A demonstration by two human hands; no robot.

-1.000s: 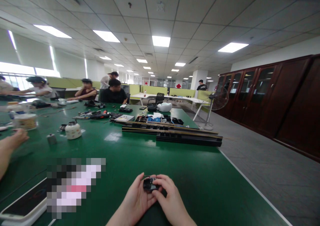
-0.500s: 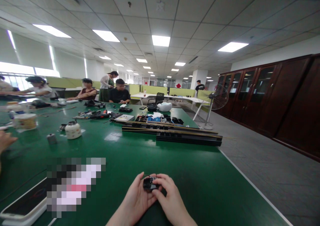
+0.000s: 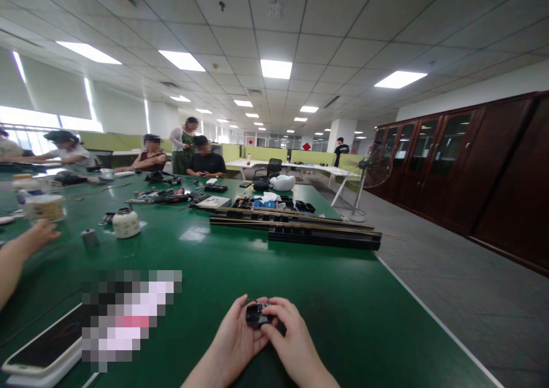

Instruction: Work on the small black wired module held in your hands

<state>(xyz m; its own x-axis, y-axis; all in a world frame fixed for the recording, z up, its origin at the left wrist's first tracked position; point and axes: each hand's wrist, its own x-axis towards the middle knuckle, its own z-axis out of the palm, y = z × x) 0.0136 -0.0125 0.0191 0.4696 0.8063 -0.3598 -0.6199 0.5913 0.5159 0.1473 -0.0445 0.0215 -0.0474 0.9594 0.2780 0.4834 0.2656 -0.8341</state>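
Observation:
A small black plastic piece (image 3: 254, 315), hollow-looking with a glossy side, is held between both my hands above the near part of the green table. Its exact kind is too small to tell. My left hand (image 3: 240, 333) cradles it from the left and below, thumb up along its edge. From the right, my right hand (image 3: 289, 333) grips it with bent fingers and thumb, covering its right end. A phone (image 3: 47, 339) lies on a white object to the left of my hands, partly masked by blurred squares.
On the green table (image 3: 206, 285), a patterned jar (image 3: 126, 222), a grey metal cylinder (image 3: 90, 238) and a tub (image 3: 45, 208) stand left. Long black rails (image 3: 323, 239) with thin brass-coloured rods lie ahead. Another person's arm (image 3: 26, 250) reaches in from the left.
The other person's arm at the left has reached further in, toward the tub. A standing person in the background has turned slightly. My hands and the black piece stay nearly still.

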